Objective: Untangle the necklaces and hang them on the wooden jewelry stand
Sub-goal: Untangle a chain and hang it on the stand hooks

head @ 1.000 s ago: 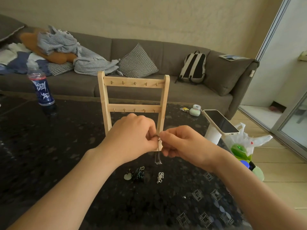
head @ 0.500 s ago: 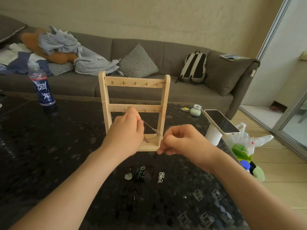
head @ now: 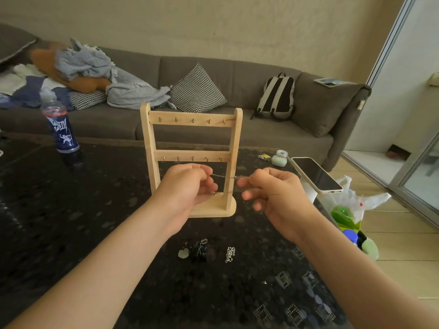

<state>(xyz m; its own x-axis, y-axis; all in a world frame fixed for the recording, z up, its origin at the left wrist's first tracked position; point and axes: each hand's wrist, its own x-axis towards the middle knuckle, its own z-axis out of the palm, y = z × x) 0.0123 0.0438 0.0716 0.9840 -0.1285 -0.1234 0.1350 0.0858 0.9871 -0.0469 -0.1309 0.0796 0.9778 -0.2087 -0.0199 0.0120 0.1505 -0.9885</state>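
On the dark speckled table, before a grey sofa, stands the wooden jewelry stand (head view). In front of it, left hand and right hand each pinch an end of a thin chain, stretched wider and more level than half a second earlier.

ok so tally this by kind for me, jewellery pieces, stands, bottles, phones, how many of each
thin chain pinched between left hand and right hand: 1
jewellery heaps on the table: 2 (dark tangle with pale pendant; silver chain heap)
wooden stand: 1
bottle: 1
phone: 1
total: 6
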